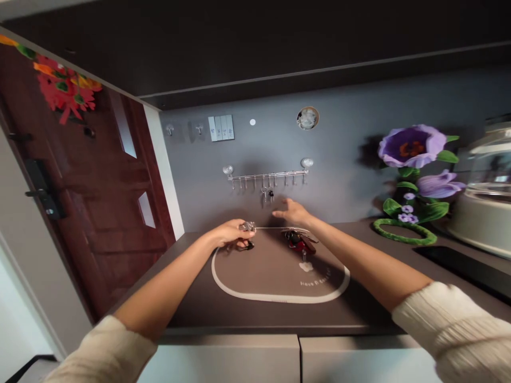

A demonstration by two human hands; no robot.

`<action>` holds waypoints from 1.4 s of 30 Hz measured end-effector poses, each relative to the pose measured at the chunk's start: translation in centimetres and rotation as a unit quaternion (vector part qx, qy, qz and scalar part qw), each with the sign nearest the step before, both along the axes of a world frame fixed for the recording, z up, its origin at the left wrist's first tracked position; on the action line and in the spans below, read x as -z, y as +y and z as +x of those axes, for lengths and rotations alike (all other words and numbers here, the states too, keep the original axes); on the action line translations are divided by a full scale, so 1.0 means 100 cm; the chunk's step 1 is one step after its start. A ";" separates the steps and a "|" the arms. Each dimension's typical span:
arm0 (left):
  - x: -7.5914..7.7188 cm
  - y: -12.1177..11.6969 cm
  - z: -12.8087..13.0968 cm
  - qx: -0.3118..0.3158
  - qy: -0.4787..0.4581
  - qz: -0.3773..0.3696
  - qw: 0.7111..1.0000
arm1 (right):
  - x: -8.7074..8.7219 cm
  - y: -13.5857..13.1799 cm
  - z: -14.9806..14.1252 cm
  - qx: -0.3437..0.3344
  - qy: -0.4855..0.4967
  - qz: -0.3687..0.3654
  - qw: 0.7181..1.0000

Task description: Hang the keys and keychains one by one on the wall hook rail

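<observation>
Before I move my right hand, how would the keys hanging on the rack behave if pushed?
The keys would probably swing, since they dangle below the rack. They're likely stiff, given the silvery metal showing, and probably light, looking much smaller than your right hand.

The left hand [235,233] is at the far left edge of the brown, pale-rimmed oval mat [263,279], fingers and thumb curled in a grip; the right hand [293,211] is raised near its far edge, fingers loosely extended leftward. Cream ribbed-knit sleeves [451,324] leave both forearms [359,255] bare, slanting inward from the mat's near sides
</observation>
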State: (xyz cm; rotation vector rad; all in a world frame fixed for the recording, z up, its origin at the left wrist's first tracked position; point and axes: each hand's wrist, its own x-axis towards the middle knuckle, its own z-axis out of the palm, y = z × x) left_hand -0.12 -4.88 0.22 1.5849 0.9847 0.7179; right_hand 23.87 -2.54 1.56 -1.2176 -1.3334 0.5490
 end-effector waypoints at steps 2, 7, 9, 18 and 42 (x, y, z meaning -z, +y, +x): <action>0.012 -0.003 0.004 -0.047 0.057 0.088 0.993 | -0.012 0.006 -0.017 0.033 -0.021 -0.024 0.999; 0.031 -0.013 0.012 -0.104 0.212 0.310 0.921 | -0.018 0.024 -0.057 0.066 0.040 -0.040 0.996; 0.036 -0.018 0.013 -0.079 0.232 0.352 0.903 | -0.017 0.028 -0.066 0.037 0.077 -0.069 0.994; 0.044 -0.023 0.012 0.035 0.306 0.378 0.873 | -0.039 0.019 -0.075 -0.061 0.237 0.016 0.969; -0.018 -0.070 -0.001 0.072 0.143 0.212 0.964 | -0.025 -0.109 -0.021 -0.286 -0.377 -0.161 0.866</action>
